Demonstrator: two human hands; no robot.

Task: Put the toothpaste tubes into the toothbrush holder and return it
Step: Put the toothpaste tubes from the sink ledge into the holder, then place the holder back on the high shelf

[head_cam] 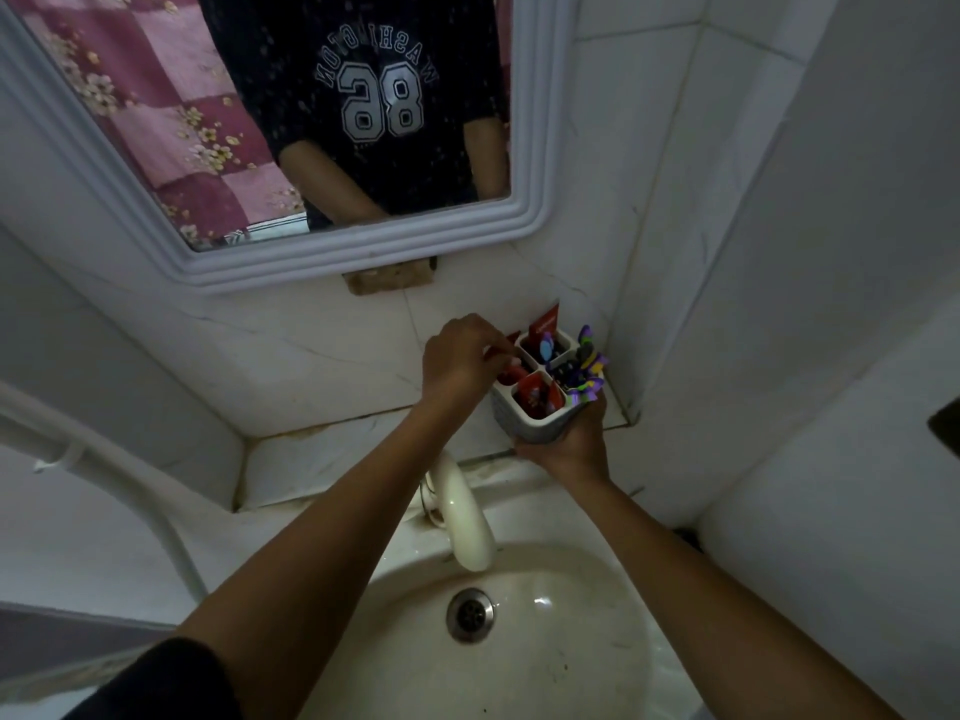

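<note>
I am holding the white toothbrush holder (535,420) in my right hand (576,449), my fingers wrapping its lower wall from beneath, so it is hanging just above the tiled ledge (332,449) in the corner, over the back edge of the sink (597,641). My left hand (460,363) is reaching over the holder's left rear compartment with its fingertips pinching together on a red toothpaste tube (511,339), whose top is showing just past my knuckles; how far down it is sitting I cannot tell. Another red tube (545,324) is standing upright in the rear compartment, leaning toward the wall tiles, and a third red tube (537,394) is sitting in the front compartment. Purple and green toothbrushes (589,366) are crowding the right compartment. The cream faucet (462,517) is curving down below my left forearm toward the drain (470,614). The mirror (322,148) above is reflecting my dark shirt.
</note>
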